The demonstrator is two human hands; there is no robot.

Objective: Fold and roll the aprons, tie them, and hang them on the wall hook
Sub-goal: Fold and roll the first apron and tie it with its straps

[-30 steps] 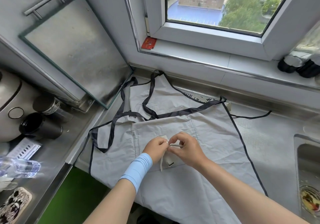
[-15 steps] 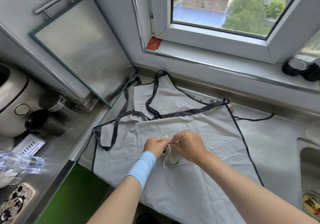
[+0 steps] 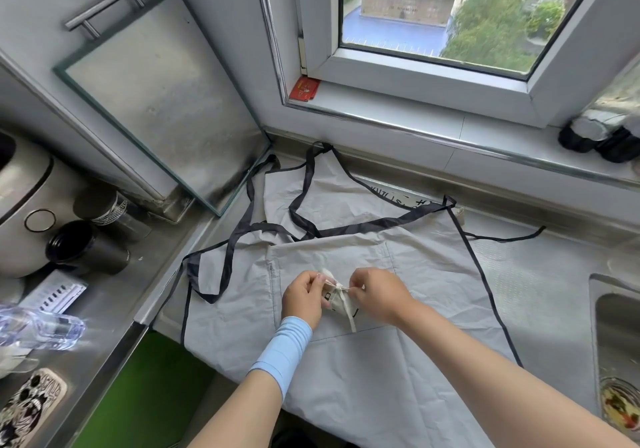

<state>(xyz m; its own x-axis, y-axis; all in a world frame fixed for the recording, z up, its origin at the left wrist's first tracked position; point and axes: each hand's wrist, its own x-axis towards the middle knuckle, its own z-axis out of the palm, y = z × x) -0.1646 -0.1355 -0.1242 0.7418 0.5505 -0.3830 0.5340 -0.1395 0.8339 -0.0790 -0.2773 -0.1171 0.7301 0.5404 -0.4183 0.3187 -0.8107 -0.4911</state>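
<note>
Left hand (image 3: 304, 296) clenched around a small cream roll (image 3: 335, 304), fingers curled on its left end, thumb on top. Right hand (image 3: 378, 296) pinches the white tie (image 3: 350, 318) at the knot on top of the roll, fingertips tight together. One loose tie end hangs down below the roll. Hands nearly touching, roll between them. Roll has a black mark on its side, cannot read it. Light blue band (image 3: 282, 350) on left wrist, right arm bare.

Roll is held just above a grey apron (image 3: 398, 371), over its front pocket area. Apron lies flat and spread on the steel desk (image 3: 540, 274), near edge hanging off the front. Dark trim along its sides. Dark straps (image 3: 227, 264) loop loosely across the upper part and off to the left; one thin strap trails right onto bare desk. A printed cloth edge peeks out from under the apron's far side, by the wall.

Sink (image 3: 614, 340) at right, food scraps in its strainer. Glass panel (image 3: 162, 125) leans on the left wall, touching the desk corner. Left counter: two black cups (image 3: 86, 248), cooker (image 3: 20, 205), clear bottle (image 3: 38, 328) lying down, phone (image 3: 29, 408). Window (image 3: 433, 15) behind, red card (image 3: 304, 89) on the sill, dark bottles (image 3: 595, 138) at the sill's right end.
</note>
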